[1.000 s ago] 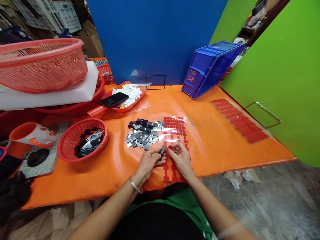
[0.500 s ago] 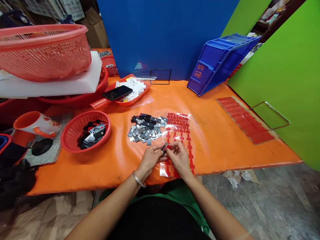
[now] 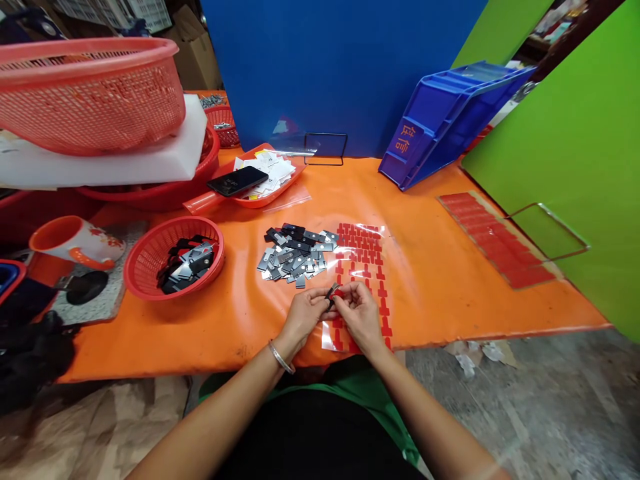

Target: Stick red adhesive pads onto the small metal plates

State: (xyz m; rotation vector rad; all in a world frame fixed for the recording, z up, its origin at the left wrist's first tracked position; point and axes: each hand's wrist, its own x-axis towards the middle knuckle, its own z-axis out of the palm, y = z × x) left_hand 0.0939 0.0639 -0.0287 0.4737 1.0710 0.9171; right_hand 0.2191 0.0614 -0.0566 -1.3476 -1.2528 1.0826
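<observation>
My left hand [image 3: 306, 313] pinches a small black metal plate [image 3: 331, 295] over the near part of a clear sheet. Fingers of my right hand [image 3: 361, 315] close on a red sticker [image 3: 339, 293] against that same plate; the fingers partly hide both pieces. Under the hands lies the clear sheet of red stickers [image 3: 367, 248], cut in T-like shapes and set in rows, with gaps among them. Just beyond my left hand is a pile of small black and silver metal plates [image 3: 295, 257].
At left stands a red basket [image 3: 131, 273] holding plates, beside an orange-and-white mug [image 3: 95, 245]. A phone [image 3: 239, 181] rests on a red scoop [image 3: 200, 203] with paper slips. A blue bin [image 3: 425, 127] leans at the back right. Another red sticker sheet [image 3: 495, 237] lies at right.
Both hands stay together over the sheet, with the plate and sticker still between the fingers. The camera view has shifted slightly; nothing else visibly moved.
</observation>
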